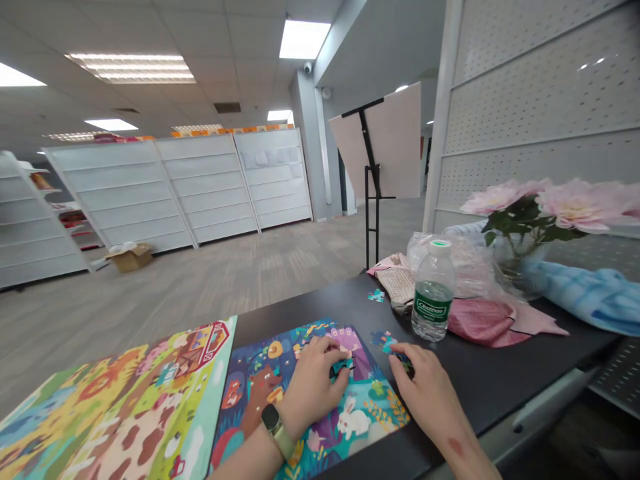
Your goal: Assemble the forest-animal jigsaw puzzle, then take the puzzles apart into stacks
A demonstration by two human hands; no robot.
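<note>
A colourful jigsaw puzzle with a bear and a white rabbit lies on the dark table. My left hand, with a watch on its wrist, rests over the puzzle's middle. Between its thumb and fingers is a teal puzzle piece, partly hidden. Just past the puzzle's right edge, my right hand pinches a dark puzzle piece that its fingers partly cover. Touching or very near its fingertips are loose blue puzzle pieces. Another light-blue piece lies farther back.
A farm-animal picture board lies to the left. At the right stand a water bottle and a vase of pink flowers, among pink cloth and a blue cloth. Behind are an easel and white shelving.
</note>
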